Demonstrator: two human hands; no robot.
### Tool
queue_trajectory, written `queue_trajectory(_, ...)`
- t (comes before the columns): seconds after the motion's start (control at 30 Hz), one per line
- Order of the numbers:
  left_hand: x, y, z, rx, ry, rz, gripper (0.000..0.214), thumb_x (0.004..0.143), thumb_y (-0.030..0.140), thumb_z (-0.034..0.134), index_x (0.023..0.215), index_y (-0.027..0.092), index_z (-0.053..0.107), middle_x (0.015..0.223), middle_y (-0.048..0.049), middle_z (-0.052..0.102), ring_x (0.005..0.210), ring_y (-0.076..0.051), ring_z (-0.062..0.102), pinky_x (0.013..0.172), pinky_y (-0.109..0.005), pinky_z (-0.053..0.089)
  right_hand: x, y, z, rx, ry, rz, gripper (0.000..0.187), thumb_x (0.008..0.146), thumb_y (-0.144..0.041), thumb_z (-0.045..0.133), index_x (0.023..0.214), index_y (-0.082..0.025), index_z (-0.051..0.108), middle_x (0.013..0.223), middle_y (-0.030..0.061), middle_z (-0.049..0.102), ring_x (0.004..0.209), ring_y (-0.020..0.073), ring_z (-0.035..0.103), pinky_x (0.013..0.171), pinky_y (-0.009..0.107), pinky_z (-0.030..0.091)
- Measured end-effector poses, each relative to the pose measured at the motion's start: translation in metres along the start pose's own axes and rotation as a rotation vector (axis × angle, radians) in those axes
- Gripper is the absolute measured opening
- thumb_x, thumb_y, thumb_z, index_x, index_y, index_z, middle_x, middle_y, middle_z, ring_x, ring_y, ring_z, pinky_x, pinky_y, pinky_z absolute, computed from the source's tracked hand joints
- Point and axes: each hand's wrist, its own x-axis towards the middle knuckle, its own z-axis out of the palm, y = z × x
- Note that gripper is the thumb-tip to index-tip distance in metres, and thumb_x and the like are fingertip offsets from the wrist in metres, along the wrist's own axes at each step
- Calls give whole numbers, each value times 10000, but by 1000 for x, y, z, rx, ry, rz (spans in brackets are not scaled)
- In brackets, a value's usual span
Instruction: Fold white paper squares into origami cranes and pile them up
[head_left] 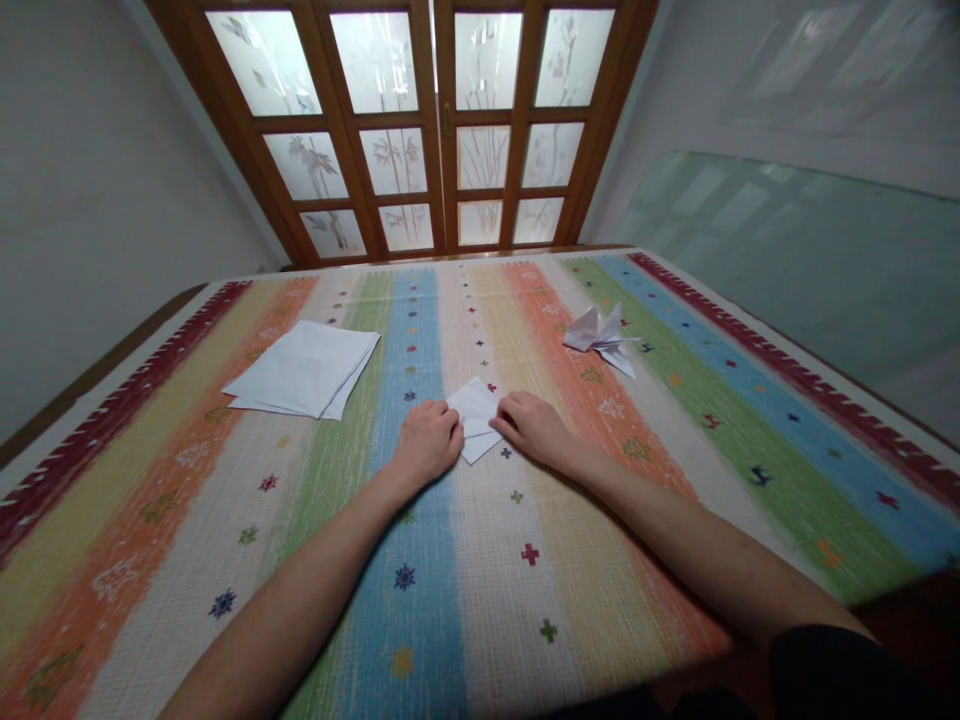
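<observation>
A small folded sheet of white paper (478,410) lies on the striped tablecloth (495,600), with crease lines and an overlapping lower flap. My left hand (431,440) is closed at its left edge, thumb and curled fingers on the paper. At the right edge my right hand (531,425) pinches the same paper between thumb and fingers. The fingertips hide parts of both side corners.
To the left lies a loose stack of white paper sheets (304,368). A folded white paper figure (600,335), with pointed wing-like parts, sits farther back on the right. Beyond the table stand wooden doors (442,120) with glass panes.
</observation>
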Motion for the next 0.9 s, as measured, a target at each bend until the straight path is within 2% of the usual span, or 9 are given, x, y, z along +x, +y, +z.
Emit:
queue_trajectory(0.13,0,1,2,24,22,-27,174,872,239,490,767,180,615,807,-96,618,818,-255,569,706,-386,434,-1,2,-2,44,-23,-23,158,914,-292,571,800,-183,586,826,74,620,786,202,553,714,313,408)
queue_trajectory(0.23,-1,-1,1,42,64,-22,116,843,233,534,899,189,625,863,-82,613,824,-240,560,713,-367,430,-1,3,-3,35,-21,-10,142,905,-287,585,809,-183,588,832,73,625,792,203,557,719,316,409)
queue_trajectory(0.37,-3,-8,-3,12,38,182,212,896,238,518,1069,254,640,1000,-72,611,883,-224,551,749,-353,418,1,7,-7,48,-60,29,131,871,-274,638,783,-186,596,808,59,646,754,193,567,682,302,397)
queue_trajectory(0.43,-4,-10,-6,-11,2,289,228,928,252,498,1089,285,655,1033,-74,618,907,-228,548,757,-358,408,1,12,-11,78,-95,80,140,845,-271,671,755,-191,599,769,44,652,707,181,567,634,284,380)
queue_trajectory(0.5,-5,-13,-7,-23,-23,337,238,936,249,491,1090,289,669,1060,-82,627,923,-235,548,760,-364,403,1,19,-14,106,-110,155,155,820,-278,698,731,-194,601,729,32,651,668,172,564,589,268,358)
queue_trajectory(0.6,-5,-15,-9,-28,-34,351,253,926,226,499,1107,279,668,1096,-84,644,942,-239,554,770,-369,403,0,26,-16,141,-114,217,176,798,-296,713,709,-193,601,703,25,650,648,166,566,556,255,340)
queue_trajectory(0.73,-6,-17,-9,-25,-46,376,240,913,189,498,1076,243,666,1085,-71,690,948,-240,588,800,-387,410,-1,29,-15,163,-97,188,178,802,-303,697,704,-189,602,701,22,650,644,157,564,557,250,342)
queue_trajectory(0.9,-11,-22,-5,-64,-31,364,290,895,159,485,1124,230,650,1224,-83,663,1111,-261,586,907,-424,419,-2,28,-16,214,-77,142,134,800,-269,693,743,-178,613,726,28,640,664,154,555,594,258,373)
